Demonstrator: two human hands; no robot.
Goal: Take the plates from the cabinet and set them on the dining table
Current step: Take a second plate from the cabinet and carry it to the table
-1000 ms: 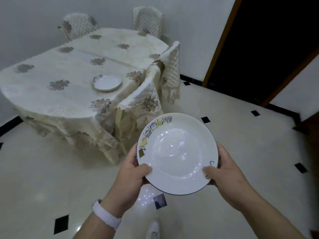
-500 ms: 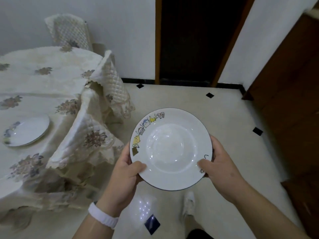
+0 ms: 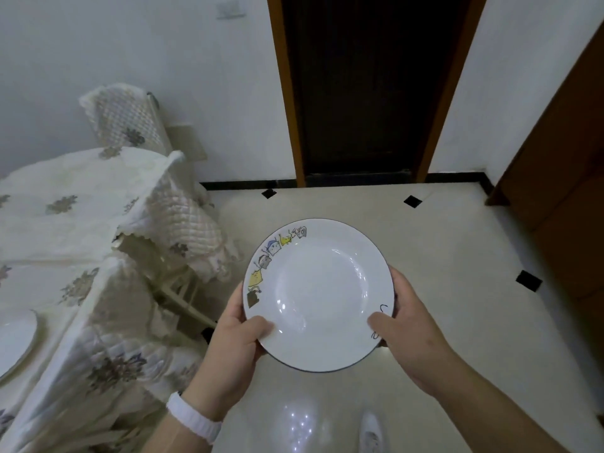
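Observation:
I hold a white plate (image 3: 318, 294) with a dark rim and small cartoon drawings along its left edge, level over the floor at chest height. My left hand (image 3: 233, 346) grips its lower left rim, thumb on top. My right hand (image 3: 408, 331) grips its lower right rim the same way. The dining table (image 3: 58, 204), under a cream flowered cloth, is to my left. A second white plate (image 3: 14, 341) lies on it at the frame's left edge, partly cut off.
Two chairs with quilted covers (image 3: 183, 217) (image 3: 108, 354) are pushed against the table's near side, between me and it. A dark open doorway (image 3: 366, 86) is straight ahead. A brown wooden panel (image 3: 562, 178) stands at the right. Pale tiled floor (image 3: 457, 256) lies ahead.
The view has swung to the right and closer: the table slid from the centre to the left edge and the doorway came to the middle. Both hands kept their hold on the plate.

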